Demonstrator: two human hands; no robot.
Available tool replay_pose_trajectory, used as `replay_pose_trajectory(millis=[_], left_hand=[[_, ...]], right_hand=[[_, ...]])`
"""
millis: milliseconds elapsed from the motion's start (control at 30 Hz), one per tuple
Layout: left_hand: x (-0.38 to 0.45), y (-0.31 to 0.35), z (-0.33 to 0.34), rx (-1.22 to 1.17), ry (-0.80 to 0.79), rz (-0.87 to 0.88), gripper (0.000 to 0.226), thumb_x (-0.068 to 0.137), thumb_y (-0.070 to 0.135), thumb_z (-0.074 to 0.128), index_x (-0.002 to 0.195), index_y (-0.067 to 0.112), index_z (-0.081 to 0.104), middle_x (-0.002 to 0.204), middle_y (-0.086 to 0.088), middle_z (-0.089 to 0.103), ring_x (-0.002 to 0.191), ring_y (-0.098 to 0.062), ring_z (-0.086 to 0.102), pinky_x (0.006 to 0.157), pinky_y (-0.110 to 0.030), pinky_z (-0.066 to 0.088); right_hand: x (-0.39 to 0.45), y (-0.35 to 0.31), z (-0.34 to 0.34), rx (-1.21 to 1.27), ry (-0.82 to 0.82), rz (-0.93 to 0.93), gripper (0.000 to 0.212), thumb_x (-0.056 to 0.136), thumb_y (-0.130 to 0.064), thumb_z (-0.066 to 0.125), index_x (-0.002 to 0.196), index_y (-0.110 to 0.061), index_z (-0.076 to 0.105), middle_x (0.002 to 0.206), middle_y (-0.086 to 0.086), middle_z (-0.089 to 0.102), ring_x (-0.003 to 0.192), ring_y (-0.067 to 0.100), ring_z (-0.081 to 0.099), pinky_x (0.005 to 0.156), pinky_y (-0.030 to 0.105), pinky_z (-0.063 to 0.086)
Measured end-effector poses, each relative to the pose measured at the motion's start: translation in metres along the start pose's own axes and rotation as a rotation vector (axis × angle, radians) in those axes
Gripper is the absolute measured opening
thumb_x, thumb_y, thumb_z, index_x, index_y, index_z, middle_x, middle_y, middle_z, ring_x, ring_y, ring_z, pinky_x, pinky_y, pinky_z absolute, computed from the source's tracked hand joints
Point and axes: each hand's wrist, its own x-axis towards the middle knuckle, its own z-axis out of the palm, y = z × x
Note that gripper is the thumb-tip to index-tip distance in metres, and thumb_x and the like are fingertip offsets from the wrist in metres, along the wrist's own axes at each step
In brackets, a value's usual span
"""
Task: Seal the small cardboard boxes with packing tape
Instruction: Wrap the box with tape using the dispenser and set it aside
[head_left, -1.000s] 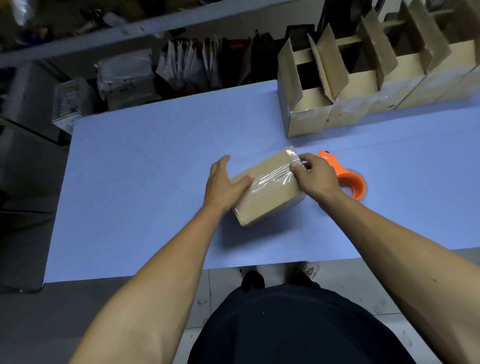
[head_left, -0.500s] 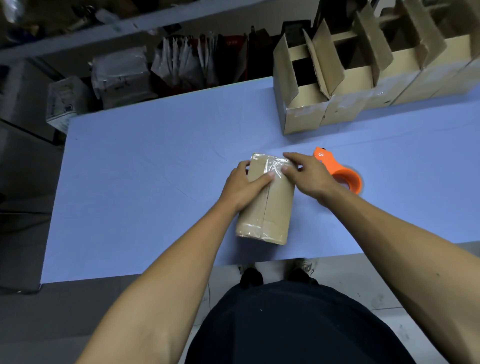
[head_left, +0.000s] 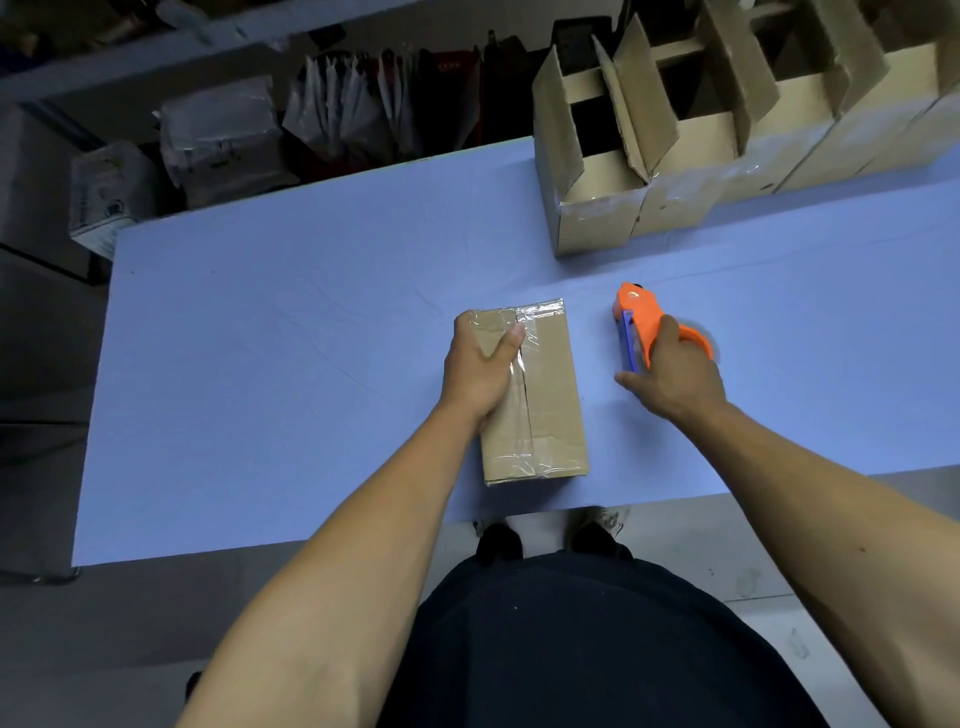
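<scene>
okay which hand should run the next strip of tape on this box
Right. The right hand already grips the orange tape dispenser beside the cardboard box, while the left hand holds that box.

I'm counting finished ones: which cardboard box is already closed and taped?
The box under the left hand; the row of boxes behind has flaps standing open.

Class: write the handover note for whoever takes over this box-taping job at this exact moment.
Left hand grips the far left corner of the closed cardboard box, thumb on its top.
Right hand grasps the orange tape dispenser on the blue table, right of the box.
Done: tape along the top seam and both ends.
Left: the open boxes at the far right of the table.
</scene>
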Motion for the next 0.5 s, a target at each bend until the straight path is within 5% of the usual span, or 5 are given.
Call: replay_pose_trajectory(millis=[167, 300, 400, 500], left_hand=[[-0.004, -0.004, -0.001, -0.015, 0.017, -0.01, 0.038, 0.08, 0.047, 0.078, 0.106, 0.031, 0.055, 0.106, 0.012, 0.07, 0.1, -0.01, 0.067, 0.094, -0.037, 0.054], [-0.002, -0.003, -0.003, -0.043, -0.002, -0.013, 0.049, 0.072, 0.048, 0.083, 0.106, 0.027, 0.056, 0.105, 0.007, 0.07, 0.101, -0.015, 0.068, 0.093, -0.04, 0.056], [0.001, 0.004, -0.003, -0.024, -0.037, -0.004, 0.051, 0.075, 0.041, 0.084, 0.115, 0.026, 0.055, 0.111, 0.005, 0.067, 0.1, -0.014, 0.068, 0.092, -0.038, 0.056], [0.004, 0.01, -0.004, 0.056, -0.072, 0.008, 0.056, 0.073, 0.045, 0.082, 0.118, 0.027, 0.055, 0.117, 0.004, 0.065, 0.103, -0.014, 0.066, 0.094, -0.038, 0.055]], right_hand=[[0.0, 0.006, 0.013, -0.062, -0.03, -0.081, 0.099, 0.088, -0.008, 0.064, 0.158, -0.018, -0.005, 0.09, 0.019, 0.059, 0.071, 0.031, 0.055, 0.051, 0.03, 0.035], [0.003, 0.005, 0.005, 0.001, 0.02, -0.117, 0.09, 0.078, 0.001, 0.065, 0.154, -0.019, 0.02, 0.107, 0.019, 0.059, 0.083, 0.033, 0.056, 0.063, 0.038, 0.048], [0.003, -0.003, -0.015, 0.056, 0.121, -0.117, 0.074, 0.082, 0.003, 0.057, 0.15, -0.016, 0.035, 0.128, 0.014, 0.058, 0.103, 0.036, 0.054, 0.077, 0.034, 0.041], [-0.002, -0.021, -0.041, 0.368, 0.19, -0.054, 0.06, 0.086, -0.004, 0.043, 0.143, -0.02, 0.051, 0.127, 0.006, 0.066, 0.116, 0.031, 0.058, 0.092, 0.033, 0.047]])
